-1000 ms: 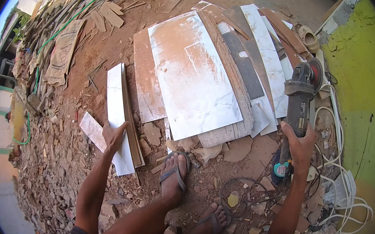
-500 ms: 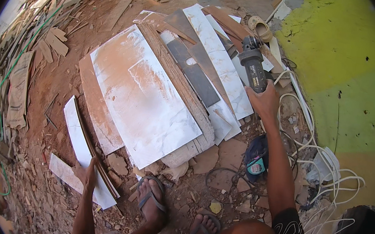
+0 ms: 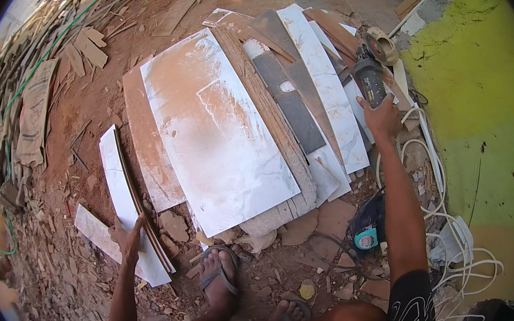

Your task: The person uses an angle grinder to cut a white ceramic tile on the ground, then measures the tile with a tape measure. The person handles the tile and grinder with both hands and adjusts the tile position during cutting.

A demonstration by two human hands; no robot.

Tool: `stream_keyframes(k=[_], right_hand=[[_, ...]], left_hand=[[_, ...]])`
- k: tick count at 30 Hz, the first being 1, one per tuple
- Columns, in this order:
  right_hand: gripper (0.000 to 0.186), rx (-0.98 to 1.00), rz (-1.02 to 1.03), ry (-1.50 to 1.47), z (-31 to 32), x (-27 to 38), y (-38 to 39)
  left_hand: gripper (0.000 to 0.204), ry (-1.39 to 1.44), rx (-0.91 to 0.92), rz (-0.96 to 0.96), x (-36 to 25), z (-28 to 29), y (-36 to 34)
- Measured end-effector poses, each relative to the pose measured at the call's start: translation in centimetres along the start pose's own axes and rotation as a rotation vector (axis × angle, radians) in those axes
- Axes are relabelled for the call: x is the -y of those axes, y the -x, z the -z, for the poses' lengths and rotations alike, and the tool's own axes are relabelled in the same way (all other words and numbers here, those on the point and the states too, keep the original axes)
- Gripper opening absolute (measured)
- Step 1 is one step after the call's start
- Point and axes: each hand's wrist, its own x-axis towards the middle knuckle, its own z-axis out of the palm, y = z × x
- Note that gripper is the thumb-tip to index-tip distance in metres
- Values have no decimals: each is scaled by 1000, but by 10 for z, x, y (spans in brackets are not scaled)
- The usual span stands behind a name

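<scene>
My right hand (image 3: 379,114) grips a black angle grinder (image 3: 369,80) at the upper right, over layered tile and board pieces (image 3: 322,92). The grinder's disc (image 3: 376,48) is beside a beige clog (image 3: 391,49). My left hand (image 3: 130,230) is closed on a bundle of long narrow white marble-patterned tile strips (image 3: 118,177) at the lower left. Another pale strip (image 3: 95,231) lies under it. A large white tile (image 3: 207,148), smeared with brown dirt, lies in the middle on other slabs.
My sandalled feet (image 3: 219,273) stand on rubble. A dark bag (image 3: 362,210) with a teal tape measure (image 3: 366,238) and coiled white cables (image 3: 462,253) lie right, beside a yellow-green wall (image 3: 480,97). Scrap pieces (image 3: 89,49) and a green hose (image 3: 46,67) lie left.
My right hand has carried the grinder forward and upward, away from beside the bag toward the top of the tile pile. My left hand stays on the strips; the view has shifted.
</scene>
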Motion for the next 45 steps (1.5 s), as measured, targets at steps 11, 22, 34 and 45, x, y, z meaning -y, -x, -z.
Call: stream_keyframes(k=[11,22,34,45], right_hand=[[81,-47,83,6,-25,-6,-8],[82,1,77,-31,-34,-17,-17],[73,161,245,-266,-28,-62,-47],[59,-461,615,-193,20,-30,-15]], left_hand=[[59,521,479,-173,-164,-16,80],[42,1162,793,332,-215,-49,95],[63,0,388,-1219,-199,-29,166],[58,250,-7,-429,-192,-42,-23]])
